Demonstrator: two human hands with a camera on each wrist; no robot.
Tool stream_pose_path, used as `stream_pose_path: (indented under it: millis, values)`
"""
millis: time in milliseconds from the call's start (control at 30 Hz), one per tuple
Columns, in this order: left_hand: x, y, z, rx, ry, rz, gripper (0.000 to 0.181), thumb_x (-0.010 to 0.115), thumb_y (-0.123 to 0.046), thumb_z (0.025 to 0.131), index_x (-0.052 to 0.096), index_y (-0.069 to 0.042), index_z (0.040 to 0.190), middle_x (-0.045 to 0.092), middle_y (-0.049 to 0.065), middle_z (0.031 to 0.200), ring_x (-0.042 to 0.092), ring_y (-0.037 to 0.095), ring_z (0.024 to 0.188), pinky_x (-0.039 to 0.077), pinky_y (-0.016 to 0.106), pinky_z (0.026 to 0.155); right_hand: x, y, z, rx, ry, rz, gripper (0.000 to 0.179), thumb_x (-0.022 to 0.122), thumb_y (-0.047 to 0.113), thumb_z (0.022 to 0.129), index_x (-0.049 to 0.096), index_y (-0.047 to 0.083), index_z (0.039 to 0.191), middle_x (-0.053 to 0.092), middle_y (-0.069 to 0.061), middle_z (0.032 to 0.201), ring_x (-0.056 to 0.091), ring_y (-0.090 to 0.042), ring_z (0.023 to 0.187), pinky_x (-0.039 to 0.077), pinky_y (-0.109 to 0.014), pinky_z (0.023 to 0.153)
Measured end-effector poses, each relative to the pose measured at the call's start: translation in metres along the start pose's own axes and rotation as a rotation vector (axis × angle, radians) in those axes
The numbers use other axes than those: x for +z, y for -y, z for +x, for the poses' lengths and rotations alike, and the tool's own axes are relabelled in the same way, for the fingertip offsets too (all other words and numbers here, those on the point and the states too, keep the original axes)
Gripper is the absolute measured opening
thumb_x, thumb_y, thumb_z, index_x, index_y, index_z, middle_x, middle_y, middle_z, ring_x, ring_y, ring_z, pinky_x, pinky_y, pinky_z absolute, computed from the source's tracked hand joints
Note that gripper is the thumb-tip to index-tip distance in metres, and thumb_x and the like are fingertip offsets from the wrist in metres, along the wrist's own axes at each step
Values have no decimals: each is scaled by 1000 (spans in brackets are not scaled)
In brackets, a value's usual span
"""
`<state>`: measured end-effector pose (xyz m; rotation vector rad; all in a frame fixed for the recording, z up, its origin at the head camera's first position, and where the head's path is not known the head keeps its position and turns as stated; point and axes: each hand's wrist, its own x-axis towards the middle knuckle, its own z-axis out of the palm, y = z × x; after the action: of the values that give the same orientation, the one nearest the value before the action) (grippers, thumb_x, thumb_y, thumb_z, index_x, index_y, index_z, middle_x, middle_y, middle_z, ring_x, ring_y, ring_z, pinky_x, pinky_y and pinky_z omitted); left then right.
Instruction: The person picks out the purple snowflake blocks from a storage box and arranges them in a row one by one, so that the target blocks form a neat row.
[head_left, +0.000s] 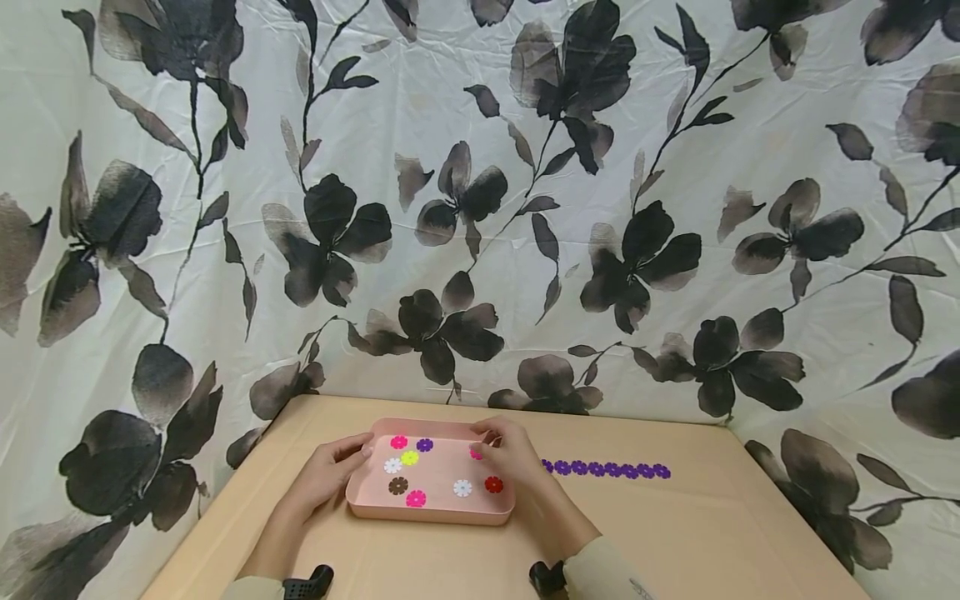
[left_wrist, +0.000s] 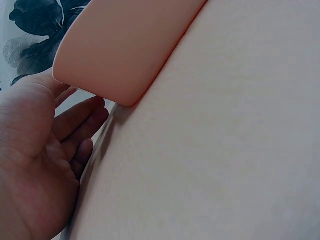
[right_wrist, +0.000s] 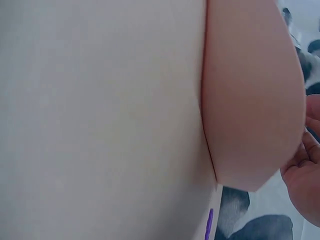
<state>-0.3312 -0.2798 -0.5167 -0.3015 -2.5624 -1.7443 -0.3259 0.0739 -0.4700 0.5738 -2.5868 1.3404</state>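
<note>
A pink rectangular tray (head_left: 442, 510) rests on the table with several small flower-shaped pieces inside, among them a yellow piece (head_left: 409, 458), a brown piece (head_left: 398, 485) and a red piece (head_left: 493, 484). My left hand (head_left: 327, 471) grips the tray's left end, thumb at the rim and fingers against the outer wall. At the opposite end my right hand (head_left: 513, 454) holds the tray, its fingers at the back right rim and its thumb reaching inside, partly covering a pink flower piece (head_left: 476, 452). In the right wrist view the tray's outer wall (right_wrist: 255, 100) hides part of that hand.
To the right of the tray, a row of purple flower pieces (head_left: 615, 470) lies on the tan table (head_left: 675, 533), its left end behind my right hand. A white cloth with dark flowers (head_left: 540, 208) hangs behind the table.
</note>
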Motion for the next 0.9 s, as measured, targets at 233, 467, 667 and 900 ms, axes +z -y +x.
stream_pose_path:
  millis: [233, 467, 667, 900]
  values:
    - [0, 1, 0, 0, 0, -3, 51, 67, -32, 103, 58, -9, 148, 56, 16, 154, 45, 37, 149, 38, 53, 122, 18, 4, 9, 30, 56, -6, 30, 75, 11, 96, 75, 7, 125, 71, -13, 116, 61, -15, 91, 54, -20, 76]
    - [1, 0, 0, -1, -4, -2, 52, 68, -32, 103, 58, -9, 148, 56, 17, 153, 44, 38, 149, 37, 54, 123, 30, 5, 17, 39, 48, -75, 29, 77, 12, 95, 76, 10, 124, 73, -6, 115, 61, -12, 91, 54, -20, 76]
    - [0, -1, 1, -6, -6, 3, 53, 67, -34, 103, 58, -10, 149, 55, 16, 154, 44, 39, 149, 37, 54, 123, 37, 8, 20, 88, 42, -129, 29, 78, 16, 95, 77, 16, 123, 74, -1, 114, 60, -11, 90, 52, -20, 72]
    - [1, 0, 0, 4, -7, 4, 50, 67, -32, 103, 59, -10, 148, 57, 16, 152, 46, 37, 148, 38, 53, 122, 48, 15, 23, 107, 128, -48, 29, 73, 9, 97, 74, 8, 126, 69, -13, 119, 56, -17, 93, 54, -21, 73]
